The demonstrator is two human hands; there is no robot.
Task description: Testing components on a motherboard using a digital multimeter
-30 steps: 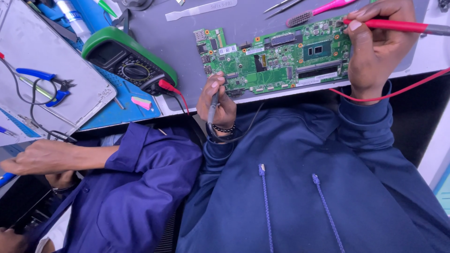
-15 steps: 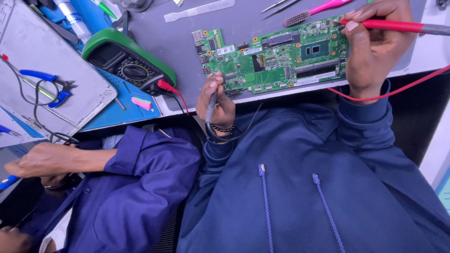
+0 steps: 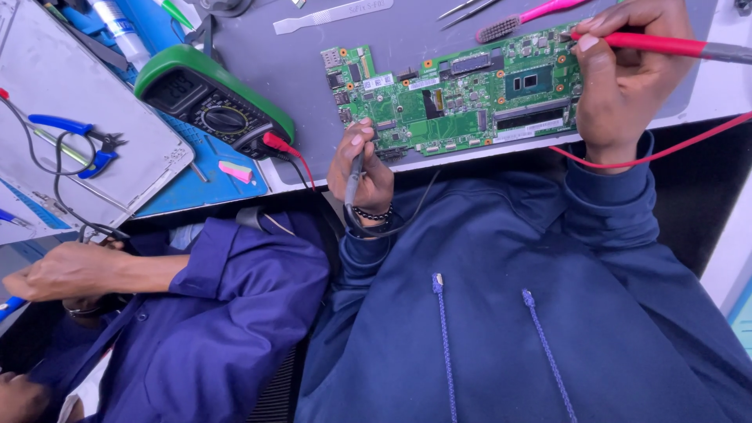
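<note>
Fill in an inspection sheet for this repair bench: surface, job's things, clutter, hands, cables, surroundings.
Surface: grey mat on a bench.
Job's things: green circuit board lying flat on the mat; green-cased multimeter beside it.
Clutter: pink-handled brush, metal tweezers, blue-handled pliers on a silver laptop cover.
Hands: left hand holds the black probe at the board's near edge; right hand holds the red probe at its end.
Cables: red lead hangs over the bench edge.
Surroundings: co-worker's hand alongside.
</note>
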